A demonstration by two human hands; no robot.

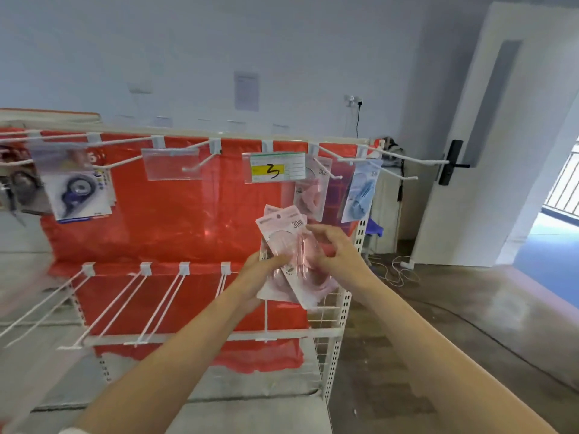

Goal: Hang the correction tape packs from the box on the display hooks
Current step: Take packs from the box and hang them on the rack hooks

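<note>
**Pink packs held before the rack**

A red-backed display rack [175,220] carries white hooks [326,170]. Pink [310,189] and blue [360,192] packs hang top right. In front, both hands hold a fanned stack of pink correction tape packs [291,245]: left hand [260,274] grips from below, right hand [335,249] pinches the front pack.
</note>
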